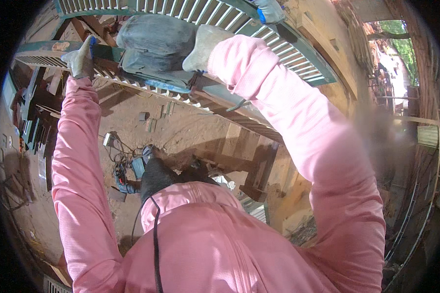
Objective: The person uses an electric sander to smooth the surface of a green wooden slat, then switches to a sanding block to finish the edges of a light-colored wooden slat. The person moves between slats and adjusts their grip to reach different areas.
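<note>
My left hand (80, 58), gloved, clenched on the green louvred shutter (283, 46) rail. My right hand (154, 44) presses a tool, probably a sander; grip unclear. Shutter's long axis runs left-right.

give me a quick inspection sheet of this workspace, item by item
surface: slatted green shutter panel lying across wooden supports
job's things: shutter panel; grey dusty bundle lying on the slats, what it is cannot be told
clutter: wood offcuts on the dirt floor, boards and scraps at left
grippers: left hand gloved, gripping the panel's edge; right hand gloved, against the bundle, grip unclear
cables: tangled cords on the floor by a blue power tool
surroundings: open workshop, stacked timber, trees beyond
</note>
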Demonstrator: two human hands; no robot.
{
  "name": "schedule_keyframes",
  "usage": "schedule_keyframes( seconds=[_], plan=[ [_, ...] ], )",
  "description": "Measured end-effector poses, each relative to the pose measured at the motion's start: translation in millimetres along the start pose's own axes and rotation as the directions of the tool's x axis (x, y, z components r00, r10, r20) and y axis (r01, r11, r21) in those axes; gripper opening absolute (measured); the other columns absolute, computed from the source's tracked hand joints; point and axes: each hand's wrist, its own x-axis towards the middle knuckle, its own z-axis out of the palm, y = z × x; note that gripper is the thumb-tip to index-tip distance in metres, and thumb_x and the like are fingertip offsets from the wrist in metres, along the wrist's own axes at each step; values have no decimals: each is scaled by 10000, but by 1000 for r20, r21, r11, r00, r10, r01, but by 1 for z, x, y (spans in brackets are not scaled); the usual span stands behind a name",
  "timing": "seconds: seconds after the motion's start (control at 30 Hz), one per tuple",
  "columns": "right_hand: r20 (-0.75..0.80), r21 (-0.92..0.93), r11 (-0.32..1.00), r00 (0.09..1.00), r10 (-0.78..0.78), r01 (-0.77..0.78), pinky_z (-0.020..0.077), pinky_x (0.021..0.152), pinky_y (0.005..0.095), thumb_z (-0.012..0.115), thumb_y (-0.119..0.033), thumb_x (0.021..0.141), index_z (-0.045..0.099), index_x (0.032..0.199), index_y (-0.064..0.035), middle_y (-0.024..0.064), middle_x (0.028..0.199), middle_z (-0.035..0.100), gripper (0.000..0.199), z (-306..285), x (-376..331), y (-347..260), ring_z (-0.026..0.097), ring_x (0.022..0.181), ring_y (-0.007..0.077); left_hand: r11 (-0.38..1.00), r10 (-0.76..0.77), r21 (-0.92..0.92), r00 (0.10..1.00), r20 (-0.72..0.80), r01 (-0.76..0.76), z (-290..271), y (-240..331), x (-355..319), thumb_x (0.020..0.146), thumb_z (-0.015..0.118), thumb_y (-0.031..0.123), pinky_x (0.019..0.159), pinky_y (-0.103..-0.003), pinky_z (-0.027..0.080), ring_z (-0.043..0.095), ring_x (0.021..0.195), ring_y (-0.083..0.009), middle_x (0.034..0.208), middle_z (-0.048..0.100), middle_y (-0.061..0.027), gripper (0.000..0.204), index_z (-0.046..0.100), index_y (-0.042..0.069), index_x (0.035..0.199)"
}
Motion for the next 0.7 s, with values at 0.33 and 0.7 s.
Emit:
schedule_keyframes(
  seconds=[0.33,0.7],
  plan=[
    [-73,80,984,984,163,-157,554,997,376,779,-208,763,708,1250,-41,189,1221,738,520,38,-77,151,708,1146,303,695,-629,-360,769,115,622,8,-15,10,860,862,380,833,-368,515,577,870,-201,1119,532,-175,719,531,-91,1290],
    [-113,508,861,993,45,19,560,978,392,752,-244,791,735,1197,-46,174,1181,755,452,73,-148,272,718,1110,335,575,-533,-619,819,212,535,6,-80,4,886,835,333,847,-410,534,681,919,-286,1108,644,-235,785,367,-20,1409]
  ],
)
